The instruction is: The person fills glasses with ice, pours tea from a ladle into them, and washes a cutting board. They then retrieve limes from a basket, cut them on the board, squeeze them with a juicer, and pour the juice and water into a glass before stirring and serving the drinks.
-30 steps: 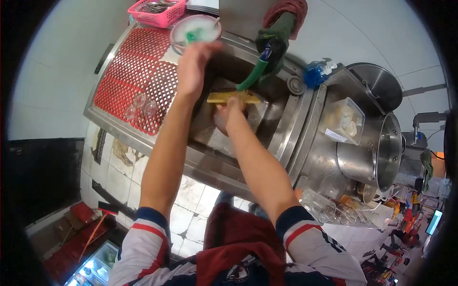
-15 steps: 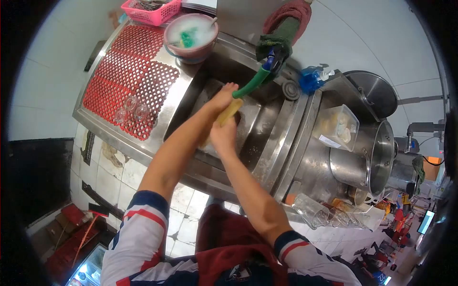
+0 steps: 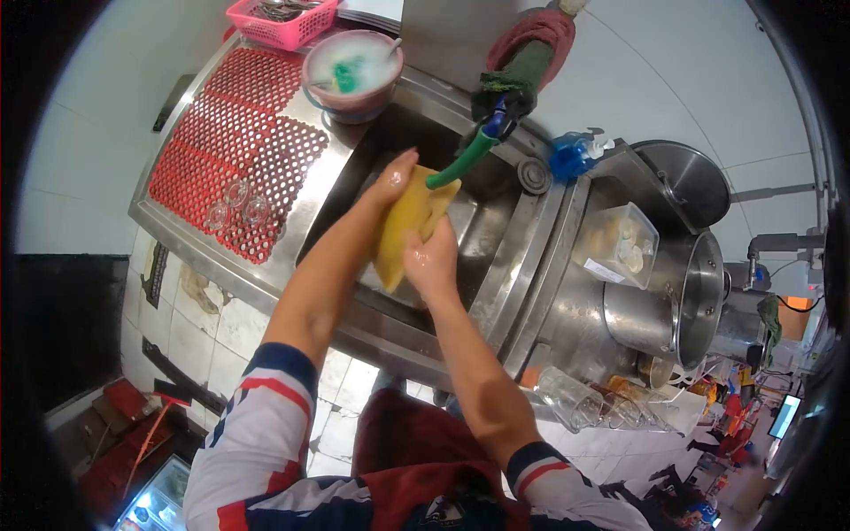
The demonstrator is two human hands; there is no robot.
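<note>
Over the sink basin (image 3: 363, 142) I hold a yellow plate (image 3: 397, 232), tilted with its broad face partly showing. My left hand (image 3: 395, 180) is closed on its far left edge, with wet fingers. My right hand (image 3: 432, 258) grips the near right side, its thumb lying against the face. The end of a green hose (image 3: 465, 161) hangs right at the plate's upper part, between the hands; whether water flows is too blurred to tell.
Left of the sink, a red perforated mat (image 3: 212, 124) bears several small glasses (image 3: 236, 192). A bucket (image 3: 354, 102) of suds stands behind it, near a pink basket (image 3: 274, 31). To the right are a blue soap bottle (image 3: 571, 157), a clear container (image 3: 620, 243) and a large pot (image 3: 651, 310).
The yellow plate has turned from nearly edge-on to showing its broad face. My left hand has shifted slightly left and my right hand slightly right and down.
</note>
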